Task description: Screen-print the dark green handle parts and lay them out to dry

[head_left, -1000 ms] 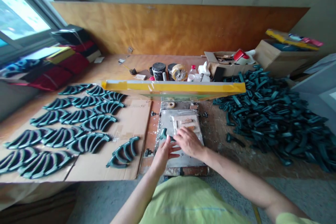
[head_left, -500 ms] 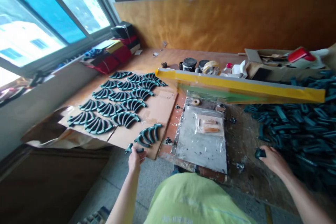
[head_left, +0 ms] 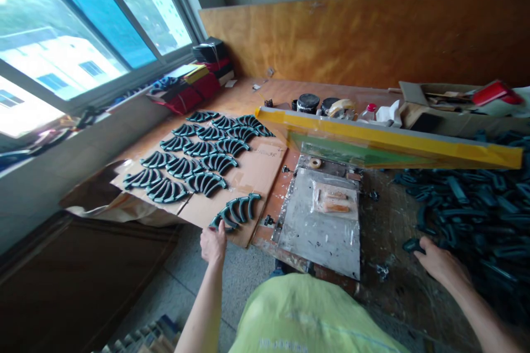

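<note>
At the worktop's [head_left: 385, 226] near edge, the left hand [head_left: 213, 244] curls its fingers over a curved green part [head_left: 226, 223] on cardboard [head_left: 252, 171]; whether they grip it is unclear. The right hand [head_left: 439, 265], fingers loosely open, touches a dark piece [head_left: 411, 245] beside the heap [head_left: 476, 204].

Four dark green curved handles [head_left: 237, 210] lie flat, nested in a fan, at the near edge of the cardboard [head_left: 256, 168]. Another dark green handle [head_left: 411, 244] lies on the worktop [head_left: 389, 215] beside the pile [head_left: 476, 204].

2 hands [head_left: 213, 242], 2 black jars [head_left: 308, 102]
</note>
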